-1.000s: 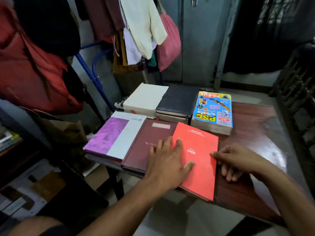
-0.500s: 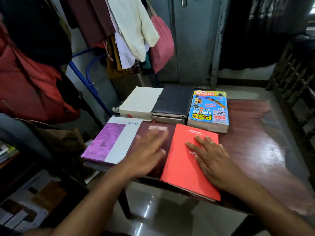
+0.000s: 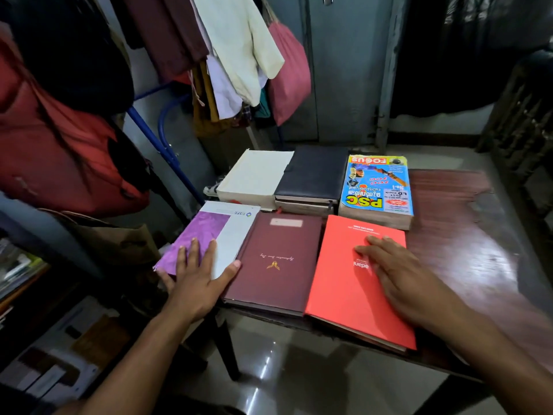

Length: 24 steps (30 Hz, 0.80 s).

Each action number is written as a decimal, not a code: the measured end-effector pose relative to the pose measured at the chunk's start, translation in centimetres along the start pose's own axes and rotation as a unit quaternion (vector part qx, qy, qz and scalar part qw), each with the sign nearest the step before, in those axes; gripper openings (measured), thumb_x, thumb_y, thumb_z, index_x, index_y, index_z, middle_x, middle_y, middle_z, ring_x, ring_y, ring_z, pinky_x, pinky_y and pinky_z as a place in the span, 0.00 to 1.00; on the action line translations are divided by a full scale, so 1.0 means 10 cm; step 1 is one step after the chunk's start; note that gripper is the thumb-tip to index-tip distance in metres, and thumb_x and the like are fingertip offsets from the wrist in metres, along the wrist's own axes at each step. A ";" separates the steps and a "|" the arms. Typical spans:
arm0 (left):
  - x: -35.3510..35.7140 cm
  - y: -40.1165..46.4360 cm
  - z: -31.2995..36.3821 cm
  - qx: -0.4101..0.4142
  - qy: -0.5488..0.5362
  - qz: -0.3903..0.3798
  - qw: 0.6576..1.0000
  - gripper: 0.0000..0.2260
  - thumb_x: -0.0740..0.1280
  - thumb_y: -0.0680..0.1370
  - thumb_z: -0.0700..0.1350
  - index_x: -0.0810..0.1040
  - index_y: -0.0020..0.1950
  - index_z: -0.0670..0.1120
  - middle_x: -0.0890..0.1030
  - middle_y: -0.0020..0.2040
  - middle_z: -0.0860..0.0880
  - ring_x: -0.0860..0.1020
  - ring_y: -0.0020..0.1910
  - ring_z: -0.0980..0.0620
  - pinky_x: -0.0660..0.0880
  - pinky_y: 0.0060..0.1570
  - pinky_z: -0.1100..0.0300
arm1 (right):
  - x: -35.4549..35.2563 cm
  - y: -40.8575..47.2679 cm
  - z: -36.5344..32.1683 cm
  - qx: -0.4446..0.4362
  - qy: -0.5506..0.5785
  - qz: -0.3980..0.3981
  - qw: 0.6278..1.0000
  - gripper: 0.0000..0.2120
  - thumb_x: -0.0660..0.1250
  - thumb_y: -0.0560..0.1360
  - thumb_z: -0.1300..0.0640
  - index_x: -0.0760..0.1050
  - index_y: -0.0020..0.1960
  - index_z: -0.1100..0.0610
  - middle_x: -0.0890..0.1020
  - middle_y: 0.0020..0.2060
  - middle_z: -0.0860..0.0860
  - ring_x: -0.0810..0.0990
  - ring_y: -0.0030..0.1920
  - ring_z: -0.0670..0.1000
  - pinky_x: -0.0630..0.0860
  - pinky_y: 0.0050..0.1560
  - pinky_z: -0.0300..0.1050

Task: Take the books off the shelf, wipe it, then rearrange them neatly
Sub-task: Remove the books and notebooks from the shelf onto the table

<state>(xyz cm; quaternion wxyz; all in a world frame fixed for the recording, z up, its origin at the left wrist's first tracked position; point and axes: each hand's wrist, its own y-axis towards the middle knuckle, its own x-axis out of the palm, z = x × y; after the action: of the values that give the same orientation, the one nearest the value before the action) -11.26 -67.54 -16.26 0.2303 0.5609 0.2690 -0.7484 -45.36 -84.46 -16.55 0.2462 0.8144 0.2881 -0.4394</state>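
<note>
Six books lie flat on the dark wooden surface in two rows, all with long axes running away from us. Front row, left to right: purple-and-white book, maroon book, red book. Back row: cream book, black book, blue PSC magazine.

Our left hand rests flat on the near end of the purple-and-white book, fingers spread and open, gripping nothing; the thumb reaches right and touches the maroon book's left edge. Our right hand lies palm-down on the red book, fingers open and pointing left toward its middle, also holding nothing.

Key relation: the purple-and-white book sits at the surface's left edge, its left corner seeming to overhang, and angles slightly off the maroon book's axis. The red book tilts a little too, its near end poking past the front edge. We judge we're squaring the front row: left hand nearest the purple one, to push it rightward; right hand nearest the red one, to slide it back and left.
</note>
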 end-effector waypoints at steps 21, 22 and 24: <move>-0.25 0.07 -0.31 0.128 0.026 -0.087 0.988 0.62 0.53 0.46 0.89 0.51 0.79 0.71 0.44 0.84 0.58 0.41 0.82 0.54 0.41 0.77 0.33 | 0.34 0.12 -0.05 0.042 -0.009 0.043 0.998 0.19 0.61 0.81 0.59 0.72 0.72 0.52 0.67 0.75 0.58 0.61 0.78 0.60 0.59 0.76 0.66; -0.25 0.07 -0.33 0.127 0.020 -0.093 0.987 0.61 0.54 0.46 0.89 0.51 0.79 0.71 0.44 0.84 0.58 0.41 0.82 0.54 0.41 0.77 0.33 | 0.33 0.12 -0.07 0.050 -0.024 0.048 0.997 0.19 0.60 0.81 0.57 0.71 0.72 0.51 0.68 0.75 0.57 0.62 0.78 0.60 0.59 0.75 0.66; -0.25 0.07 -0.33 0.128 0.008 -0.096 0.987 0.60 0.55 0.46 0.89 0.52 0.78 0.72 0.45 0.83 0.58 0.41 0.82 0.54 0.39 0.76 0.33 | 0.31 0.12 -0.14 0.075 -0.063 0.039 0.994 0.23 0.52 0.81 0.47 0.71 0.72 0.50 0.68 0.76 0.55 0.62 0.78 0.58 0.59 0.75 0.66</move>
<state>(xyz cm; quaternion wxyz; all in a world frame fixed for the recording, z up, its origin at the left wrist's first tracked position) -7.73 -65.76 -14.66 0.0812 0.5631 0.2252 -0.7910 -42.32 -83.62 -18.32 0.2188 0.8120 0.2060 -0.5004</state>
